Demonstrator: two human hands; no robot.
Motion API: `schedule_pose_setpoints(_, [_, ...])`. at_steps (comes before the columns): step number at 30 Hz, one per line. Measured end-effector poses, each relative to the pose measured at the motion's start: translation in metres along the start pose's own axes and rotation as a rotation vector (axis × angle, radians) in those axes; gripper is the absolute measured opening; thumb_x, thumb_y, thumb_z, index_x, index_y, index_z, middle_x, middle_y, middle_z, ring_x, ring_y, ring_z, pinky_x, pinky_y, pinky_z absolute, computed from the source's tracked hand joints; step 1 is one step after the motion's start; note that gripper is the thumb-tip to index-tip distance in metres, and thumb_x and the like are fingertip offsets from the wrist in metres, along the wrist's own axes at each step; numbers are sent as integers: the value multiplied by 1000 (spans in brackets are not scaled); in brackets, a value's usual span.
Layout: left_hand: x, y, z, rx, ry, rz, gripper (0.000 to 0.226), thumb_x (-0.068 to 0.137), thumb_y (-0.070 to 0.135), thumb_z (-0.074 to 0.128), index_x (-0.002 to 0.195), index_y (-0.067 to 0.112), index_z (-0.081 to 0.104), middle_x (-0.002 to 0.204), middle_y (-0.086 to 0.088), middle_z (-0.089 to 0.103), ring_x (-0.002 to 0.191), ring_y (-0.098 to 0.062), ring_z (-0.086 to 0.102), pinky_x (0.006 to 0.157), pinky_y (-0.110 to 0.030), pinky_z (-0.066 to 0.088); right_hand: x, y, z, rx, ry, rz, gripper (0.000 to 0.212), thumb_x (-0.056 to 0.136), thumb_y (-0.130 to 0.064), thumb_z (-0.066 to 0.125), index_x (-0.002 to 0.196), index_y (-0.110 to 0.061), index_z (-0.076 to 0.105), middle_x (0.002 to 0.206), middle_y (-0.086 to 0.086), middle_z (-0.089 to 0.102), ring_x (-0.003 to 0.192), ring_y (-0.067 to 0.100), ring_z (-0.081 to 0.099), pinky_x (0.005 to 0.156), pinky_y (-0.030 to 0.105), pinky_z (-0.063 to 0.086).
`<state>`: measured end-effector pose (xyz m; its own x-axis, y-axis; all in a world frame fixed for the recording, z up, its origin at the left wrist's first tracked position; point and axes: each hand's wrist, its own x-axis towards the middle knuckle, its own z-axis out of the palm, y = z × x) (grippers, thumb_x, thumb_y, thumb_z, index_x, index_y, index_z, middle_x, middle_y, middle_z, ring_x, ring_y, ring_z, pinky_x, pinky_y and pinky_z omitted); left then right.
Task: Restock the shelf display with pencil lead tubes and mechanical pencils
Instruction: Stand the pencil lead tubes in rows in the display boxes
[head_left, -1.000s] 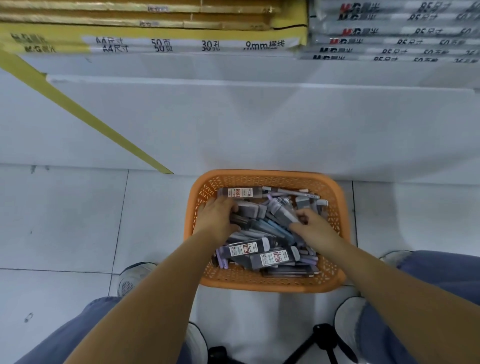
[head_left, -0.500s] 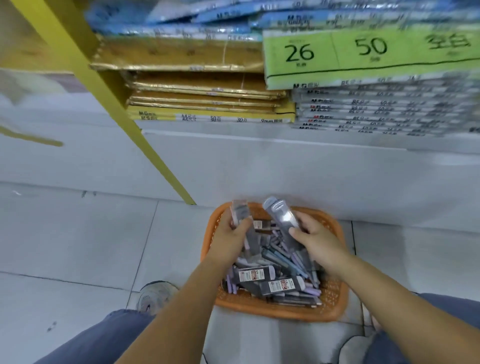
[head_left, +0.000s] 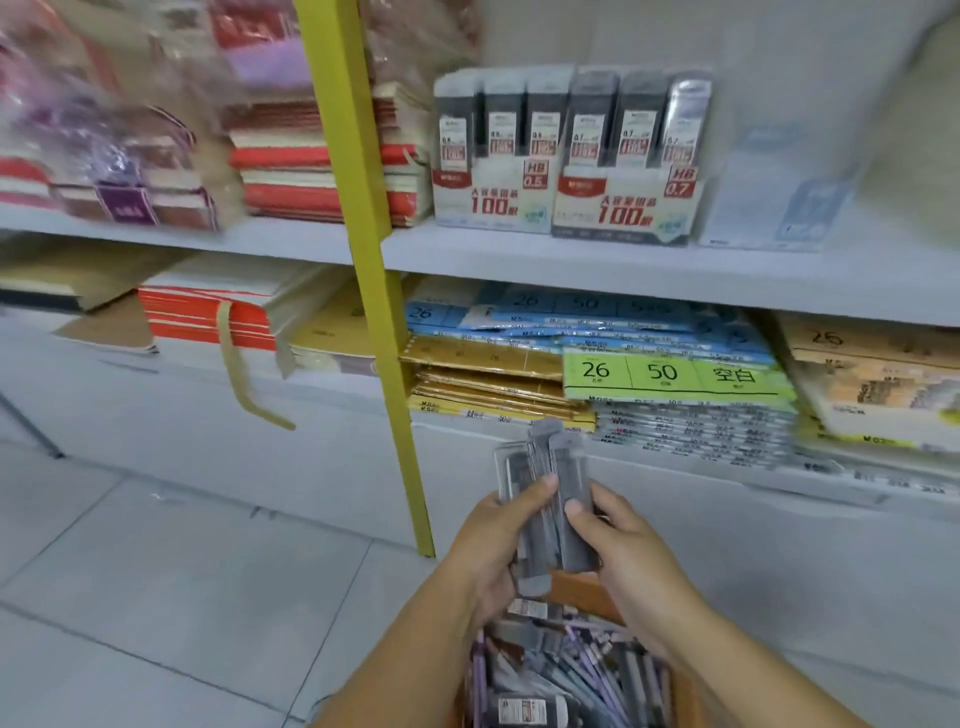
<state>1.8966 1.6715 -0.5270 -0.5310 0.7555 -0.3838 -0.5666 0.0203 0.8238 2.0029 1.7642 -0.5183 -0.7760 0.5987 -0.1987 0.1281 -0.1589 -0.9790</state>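
Grey lead tubes (head_left: 569, 499) are held up by two hands close together. The left hand (head_left: 488, 540) and right hand (head_left: 628, 545) both grip them. These are not in the display boxes (head_left: 571, 208) yet. Many more wait in the basket (head_left: 597, 597).

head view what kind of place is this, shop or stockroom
Most likely a stationery shop aisle: display boxes marked HB 0.5 and 0.7 stand on a shelf, packaged paper stacks lie below, and the left hand and right hand hold lead tubes above a basket.
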Motion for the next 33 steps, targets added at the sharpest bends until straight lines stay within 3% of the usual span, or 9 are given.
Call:
schedule_pose_setpoints(4, [-18,43,11,27,-8,105,60,73,46,76,120,10,71,112,-18,74,103,-34,72,85,-43,59,-4,-54,7,-93,-97,-144,22,95,-24,58,112,-31,69,113,-1,70,103,14,67,90,31,53])
schedule_pose_setpoints(9, [-33,105,28,28,-88,255,54,79,33,73,125,7,66,118,-21,72,106,-33,71,78,-39,61,1,-124,13,-192,-111,-339,19,92,-16,63,104,-26,73,96,-2,76,90,11,71,73,20,54])
schedule_pose_setpoints(14, [-35,148,32,60,-113,370,52,79,30,78,127,11,67,122,-20,71,116,-37,67,103,-52,51,8,-177,13,-291,-125,-455,18,87,-27,70,93,-44,74,90,-13,74,82,2,70,67,17,56])
schedule_pose_setpoints(18, [-25,151,33,9,-72,367,51,73,32,82,120,14,72,118,-20,72,111,-37,69,104,-58,48,18,-184,12,-282,-118,-461,11,89,-24,67,93,-31,74,84,-13,75,75,1,70,58,11,51])
schedule_pose_setpoints(21, [-22,151,33,-12,-16,371,53,70,31,82,119,16,70,111,-19,75,103,-36,72,97,-58,53,28,-182,8,-225,-44,-414,7,91,-21,66,98,-21,65,85,-6,76,75,10,72,61,24,57])
schedule_pose_setpoints(23, [-22,153,31,-17,9,388,52,70,31,81,119,17,69,106,-17,76,93,-32,75,80,-47,62,30,-184,4,-219,-51,-403,11,95,-21,59,105,-18,55,89,-5,75,72,15,72,58,27,56])
schedule_pose_setpoints(26, [-25,156,27,-9,81,417,55,63,36,81,115,20,69,92,-11,78,72,-21,74,59,-32,57,31,-184,2,-333,-71,-445,20,101,-25,46,117,-38,48,88,-15,70,66,4,63,61,23,50])
schedule_pose_setpoints(30, [-30,159,26,2,89,429,59,63,35,81,118,18,66,92,-11,77,72,-21,73,60,-34,58,33,-177,4,-390,-59,-414,24,101,-49,31,104,-51,55,76,-17,54,75,2,53,77,26,44])
schedule_pose_setpoints(33, [-35,159,29,-9,85,441,60,62,33,80,118,18,66,90,-10,76,72,-21,72,57,-32,56,28,-175,9,-287,-136,-373,32,101,-44,37,123,-67,44,98,-31,53,90,-8,49,80,20,38])
